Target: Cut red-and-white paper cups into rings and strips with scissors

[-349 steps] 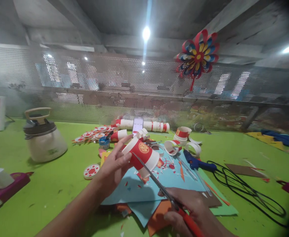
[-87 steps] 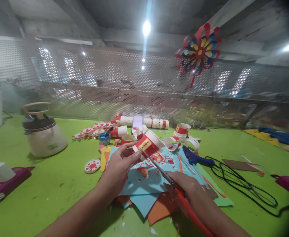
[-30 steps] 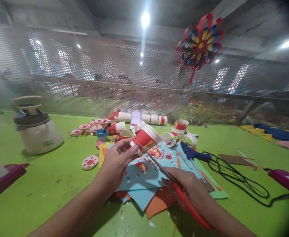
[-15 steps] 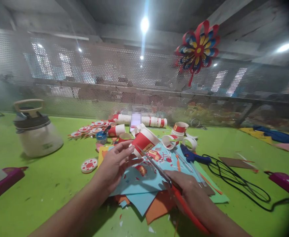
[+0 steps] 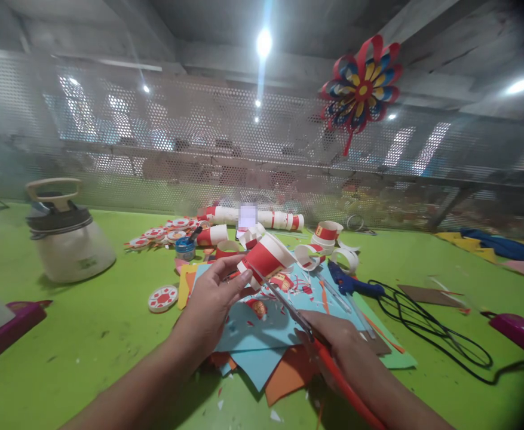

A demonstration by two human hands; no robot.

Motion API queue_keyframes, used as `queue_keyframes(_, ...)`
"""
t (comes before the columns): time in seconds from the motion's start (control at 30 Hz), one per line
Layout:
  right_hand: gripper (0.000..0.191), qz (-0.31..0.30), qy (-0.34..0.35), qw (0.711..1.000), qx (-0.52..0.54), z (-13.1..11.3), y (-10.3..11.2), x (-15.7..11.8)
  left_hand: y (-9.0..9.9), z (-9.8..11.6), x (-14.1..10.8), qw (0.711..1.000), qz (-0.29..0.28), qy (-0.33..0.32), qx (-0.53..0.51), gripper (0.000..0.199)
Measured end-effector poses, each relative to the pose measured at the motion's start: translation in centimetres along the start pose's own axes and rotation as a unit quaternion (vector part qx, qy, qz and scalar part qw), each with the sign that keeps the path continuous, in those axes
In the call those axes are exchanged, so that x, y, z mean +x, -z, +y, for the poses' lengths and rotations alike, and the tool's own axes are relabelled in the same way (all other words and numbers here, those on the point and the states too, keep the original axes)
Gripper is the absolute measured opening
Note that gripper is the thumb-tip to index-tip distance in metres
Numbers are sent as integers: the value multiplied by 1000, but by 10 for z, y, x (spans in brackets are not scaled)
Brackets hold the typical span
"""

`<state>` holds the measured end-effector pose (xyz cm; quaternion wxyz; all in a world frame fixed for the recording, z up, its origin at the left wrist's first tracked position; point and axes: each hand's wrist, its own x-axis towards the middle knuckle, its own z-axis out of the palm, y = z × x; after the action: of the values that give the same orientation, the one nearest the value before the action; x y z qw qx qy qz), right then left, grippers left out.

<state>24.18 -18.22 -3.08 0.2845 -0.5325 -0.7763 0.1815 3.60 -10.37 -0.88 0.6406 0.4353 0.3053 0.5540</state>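
My left grip point(image 5: 211, 292) has the tilted paper cup point(image 5: 267, 258) above the table point(image 5: 129, 316), well short of its far edge, and my right grip point(image 5: 337, 337) holds the scissors point(image 5: 294, 312); I'd take short snips, cup steady, thumb point(image 5: 240, 283) clear.

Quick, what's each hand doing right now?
Left hand: closed, holding a tilted red-and-white cup.
Right hand: closed, holding red-handled scissors.

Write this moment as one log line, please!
left hand: holds red-and-white cup, tilted | right hand: holds red-handled scissors, blades at cup | below: blue paper
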Motion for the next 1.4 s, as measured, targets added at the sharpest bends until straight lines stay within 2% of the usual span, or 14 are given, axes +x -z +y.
queue_keyframes(0.17,14,-9,-24,999,-22,-1,-1,0,6,2,2,999,-8,32,-33,44)
queue_keyframes(0.27,16,0,-13,999,-31,-1,0,-1,9,6,5,997,-30,47,-51,40)
queue_keyframes(0.4,24,-5,8,1000,-18,1,1,-1,8,7,6,998,-43,39,-36,39)
queue_keyframes(0.7,24,-10,3,1000,-7,1,1,0,7,1,4,998,-56,26,9,42)
queue_keyframes(0.93,17,-16,-11,1000,-6,-1,2,0,6,4,2,998,-43,24,28,35)
queue_keyframes(1.1,18,-21,-23,999,-40,3,-1,-1,8,2,4,999,-29,31,-22,36)
queue_keyframes(1.23,23,-10,1,1000,-22,4,2,1,10,2,5,996,-36,59,-61,41)
queue_keyframes(1.4,28,-12,6,1000,-19,4,4,3,12,0,6,999,-32,21,15,49)
